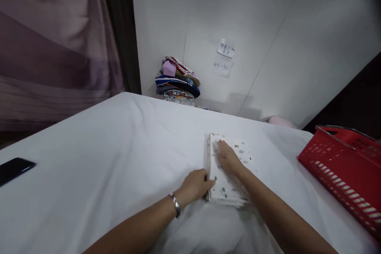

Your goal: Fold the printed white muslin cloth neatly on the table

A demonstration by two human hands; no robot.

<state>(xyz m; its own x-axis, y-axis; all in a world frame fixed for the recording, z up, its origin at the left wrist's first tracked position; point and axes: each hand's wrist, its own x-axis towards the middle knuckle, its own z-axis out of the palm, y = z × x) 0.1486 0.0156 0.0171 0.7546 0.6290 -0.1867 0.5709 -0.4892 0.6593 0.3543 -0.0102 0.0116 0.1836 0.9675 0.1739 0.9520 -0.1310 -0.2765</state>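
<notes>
A folded white cloth (224, 188) with small scattered prints lies on the white-covered table, in several layers. My left hand (194, 186), with a silver bracelet at the wrist, grips its near left edge. The thumb rests on top there, and the other fingers curl at the side, partly hidden. Across the upper face of the cloth lies my right hand (228, 159), palm down with its fingers stretched out flat and nothing grasped.
On the right stands a red plastic basket (333, 162) with a metal handle. A dark phone (17, 168) lies at the left edge. Past the far table edge, folded clothes (178, 81) are piled against the wall, left of two paper notes (224, 57). A curtain (56, 47) hangs at left.
</notes>
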